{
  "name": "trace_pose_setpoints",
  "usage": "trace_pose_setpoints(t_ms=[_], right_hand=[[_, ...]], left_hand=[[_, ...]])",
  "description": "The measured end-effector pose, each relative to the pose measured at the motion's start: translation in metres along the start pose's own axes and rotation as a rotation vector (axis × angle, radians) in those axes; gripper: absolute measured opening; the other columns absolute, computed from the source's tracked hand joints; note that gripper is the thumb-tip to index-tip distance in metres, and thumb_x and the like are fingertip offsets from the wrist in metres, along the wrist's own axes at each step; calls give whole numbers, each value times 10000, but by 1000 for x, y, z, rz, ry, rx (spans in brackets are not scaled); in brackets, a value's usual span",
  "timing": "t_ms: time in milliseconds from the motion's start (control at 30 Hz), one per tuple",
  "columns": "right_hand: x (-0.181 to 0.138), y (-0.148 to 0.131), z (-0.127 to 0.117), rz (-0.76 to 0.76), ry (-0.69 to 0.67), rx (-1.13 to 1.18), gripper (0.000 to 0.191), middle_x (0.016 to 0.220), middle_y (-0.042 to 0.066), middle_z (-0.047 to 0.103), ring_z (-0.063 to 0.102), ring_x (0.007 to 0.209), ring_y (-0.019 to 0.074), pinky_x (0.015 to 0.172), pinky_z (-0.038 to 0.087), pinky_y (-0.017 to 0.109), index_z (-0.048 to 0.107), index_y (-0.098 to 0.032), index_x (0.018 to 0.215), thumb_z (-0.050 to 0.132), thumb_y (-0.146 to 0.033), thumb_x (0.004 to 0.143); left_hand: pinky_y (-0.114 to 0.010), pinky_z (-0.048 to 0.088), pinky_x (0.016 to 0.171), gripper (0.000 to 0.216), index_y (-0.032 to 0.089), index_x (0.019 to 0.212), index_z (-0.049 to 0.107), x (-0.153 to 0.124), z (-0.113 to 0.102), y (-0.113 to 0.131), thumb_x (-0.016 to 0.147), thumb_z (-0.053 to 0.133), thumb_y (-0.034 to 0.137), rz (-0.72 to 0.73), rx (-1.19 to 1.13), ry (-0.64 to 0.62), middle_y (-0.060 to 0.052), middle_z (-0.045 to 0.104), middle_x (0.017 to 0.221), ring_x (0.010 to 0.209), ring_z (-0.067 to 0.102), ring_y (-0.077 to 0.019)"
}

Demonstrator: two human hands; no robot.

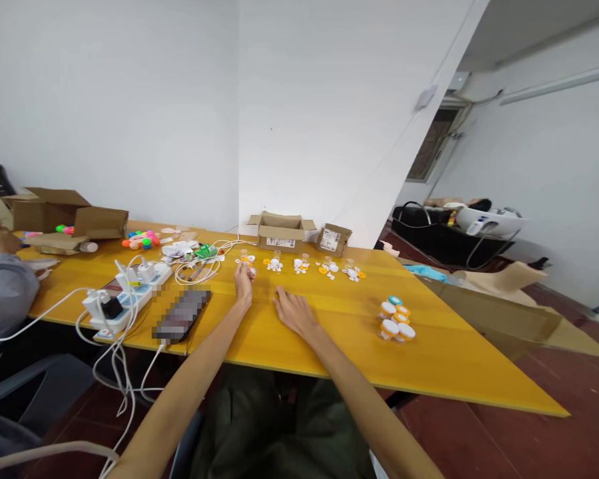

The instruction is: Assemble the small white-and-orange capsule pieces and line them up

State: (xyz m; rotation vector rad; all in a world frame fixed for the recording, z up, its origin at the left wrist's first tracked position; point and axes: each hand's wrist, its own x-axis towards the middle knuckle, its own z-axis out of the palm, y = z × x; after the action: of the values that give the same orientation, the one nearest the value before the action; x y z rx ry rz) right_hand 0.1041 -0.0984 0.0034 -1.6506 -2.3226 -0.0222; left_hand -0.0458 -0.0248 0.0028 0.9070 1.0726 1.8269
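Observation:
My left hand [243, 285] is up at the leftmost group of small white and orange pieces [250, 259]. Its fingers are curled, and something small and pale shows at the fingertips, too small to name. Palm down on the yellow table, my right hand [292, 310] has its fingers apart and nothing in them. Further groups of small white discs [274, 265] and orange discs lie in a row along the back, several with a clear container [305, 257] behind them. To the right stands a cluster of clear jars with white, orange and teal lids [390, 327].
Two cardboard boxes [280, 234] stand against the wall. Left of my arms are a phone [184, 315], a white power strip [130, 296] with trailing cables, and a green circuit board [206, 251]. Another person's sleeve [4, 283] is at the far left. An open carton [499, 313] borders the table's right side.

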Motion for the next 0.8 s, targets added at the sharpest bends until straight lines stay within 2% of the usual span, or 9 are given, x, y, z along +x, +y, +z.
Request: trace_pose_setpoints(t_ms=[100, 200, 300, 467, 633, 800], right_hand=[[-14, -3, -3, -37, 3, -21, 217, 911, 105, 757, 708, 805, 261, 692, 421, 319, 608, -242, 1063, 425, -329, 985], [-23, -7, -3, -68, 47, 38, 227, 903, 73, 758, 706, 801, 244, 683, 408, 299, 610, -255, 1026, 412, -360, 994], [-20, -13, -1, -52, 96, 156, 189, 973, 50, 755, 702, 842, 230, 691, 406, 284, 598, -262, 1034, 431, -335, 986], [-9, -12, -1, 0, 79, 312, 173, 980, 20, 751, 697, 877, 204, 710, 412, 266, 596, -264, 1027, 431, -277, 976], [-11, 4, -7, 121, 67, 199, 180, 955, 51, 749, 694, 855, 215, 685, 387, 269, 607, -239, 1026, 438, -276, 977], [-7, 18, -13, 225, 62, 85, 223, 1006, 96, 742, 695, 880, 235, 685, 388, 285, 589, -217, 1118, 424, -297, 992]], left_hand=[[-205, 357, 473, 156, 198, 725, 599, 1, 1, -2, 816, 539, 310, -14, -17, 15, 56, 490, 528, 455, 453, -86], [-206, 350, 469, 162, 197, 707, 591, 2, 1, -4, 804, 547, 319, -26, -11, 10, 59, 481, 522, 455, 454, -87], [-208, 346, 465, 168, 198, 682, 577, 3, 0, -4, 797, 554, 318, -32, -2, 3, 59, 473, 515, 452, 452, -89], [-203, 341, 460, 157, 191, 649, 573, 0, 0, 0, 787, 566, 265, -51, -29, 5, 62, 457, 503, 441, 432, -83], [-201, 335, 456, 191, 191, 603, 544, -2, 3, 1, 788, 578, 225, -64, -73, 43, 67, 428, 479, 427, 406, -80], [-210, 342, 469, 226, 198, 585, 518, -2, 4, 2, 809, 549, 188, -72, -55, 7, 57, 438, 485, 442, 419, -87]])
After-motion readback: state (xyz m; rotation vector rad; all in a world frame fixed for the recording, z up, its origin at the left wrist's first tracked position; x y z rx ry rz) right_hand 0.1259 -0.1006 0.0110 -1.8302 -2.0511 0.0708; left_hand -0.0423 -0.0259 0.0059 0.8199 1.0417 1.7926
